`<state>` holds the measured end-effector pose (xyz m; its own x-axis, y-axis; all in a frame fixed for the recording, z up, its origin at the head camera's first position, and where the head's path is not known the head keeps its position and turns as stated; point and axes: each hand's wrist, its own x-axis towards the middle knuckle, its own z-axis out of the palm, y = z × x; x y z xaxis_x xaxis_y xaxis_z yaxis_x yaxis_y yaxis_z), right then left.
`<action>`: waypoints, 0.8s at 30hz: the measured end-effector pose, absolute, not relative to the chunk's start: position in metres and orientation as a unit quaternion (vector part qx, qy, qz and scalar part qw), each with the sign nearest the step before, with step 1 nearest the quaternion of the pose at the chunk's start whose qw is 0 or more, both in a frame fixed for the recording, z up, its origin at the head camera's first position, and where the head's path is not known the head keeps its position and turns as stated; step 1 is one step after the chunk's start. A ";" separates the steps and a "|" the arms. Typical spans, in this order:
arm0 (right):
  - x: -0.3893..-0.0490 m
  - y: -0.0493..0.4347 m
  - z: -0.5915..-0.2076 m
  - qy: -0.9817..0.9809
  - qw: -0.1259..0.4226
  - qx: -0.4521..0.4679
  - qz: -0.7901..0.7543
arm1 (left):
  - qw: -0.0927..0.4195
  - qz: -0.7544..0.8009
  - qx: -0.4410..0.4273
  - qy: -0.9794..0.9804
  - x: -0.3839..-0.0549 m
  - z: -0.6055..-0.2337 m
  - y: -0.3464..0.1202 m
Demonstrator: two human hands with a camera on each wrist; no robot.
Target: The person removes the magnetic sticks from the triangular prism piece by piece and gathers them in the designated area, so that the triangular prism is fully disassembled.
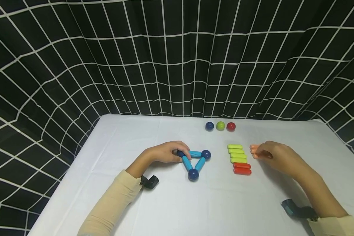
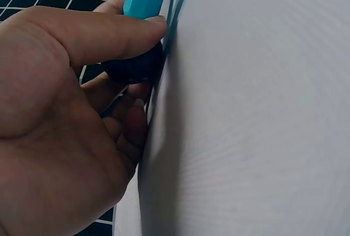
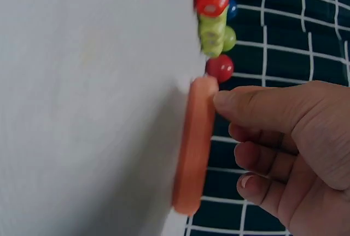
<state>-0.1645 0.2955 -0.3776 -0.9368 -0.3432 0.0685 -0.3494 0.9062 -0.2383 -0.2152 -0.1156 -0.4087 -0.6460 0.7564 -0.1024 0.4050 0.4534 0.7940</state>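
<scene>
Head view: the left hand (image 1: 168,152) grips the far-left dark blue ball (image 2: 134,70) of the rod triangle (image 1: 200,164). Orange rods (image 1: 254,147) lie immediately left of the right hand (image 1: 278,158), the nearer hand, long axes left-to-right; its thumb touches 1, but whether its fingers grip cannot be told. Yellow-green rods (image 1: 236,151) bound the left; open table (image 1: 218,209) lies nearer the person.

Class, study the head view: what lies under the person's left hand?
Beneath the left hand, a glossy dark blue ball partly shows. Its fingers cover the rest, plus one end of a ribbed light blue rod. Anything directly below the palm is hidden.
</scene>
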 end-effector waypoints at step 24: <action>-0.135 0.189 -0.377 -0.902 0.092 0.392 0.157 | 0.129 0.253 0.350 0.893 -0.182 -0.378 -0.096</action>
<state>-0.1346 0.1895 -0.3774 -0.6756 -0.6784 0.2887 -0.7361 0.6429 -0.2118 -0.1823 -0.0957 -0.3778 -0.7215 0.6904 -0.0526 0.5599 0.6264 0.5423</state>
